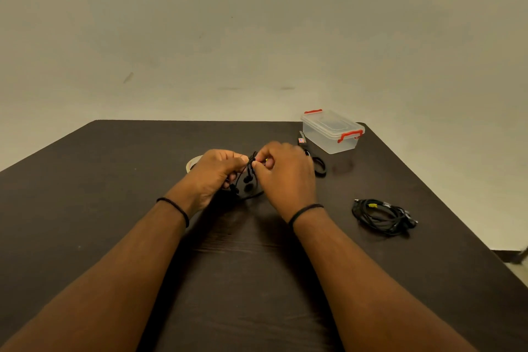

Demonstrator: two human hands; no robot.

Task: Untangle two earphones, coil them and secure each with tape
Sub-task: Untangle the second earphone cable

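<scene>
Above the middle of the dark table, my left hand (218, 173) and my right hand (281, 171) meet around a coiled black earphone (249, 177). Its earbuds dangle between my palms and a loop of cord touches the table. A bit of yellow shows at my right fingertips against the coil; whether it is tape I cannot tell. The second black earphone (383, 216) lies coiled at the right, with a small yellow band on it. A roll of tape (192, 163) peeks out behind my left hand, mostly hidden.
Black-handled scissors (315, 161) lie just behind my right hand. A clear plastic box with red latches (331, 131) stands at the table's far right corner. The table's right edge (457, 208) runs close to the coiled earphone.
</scene>
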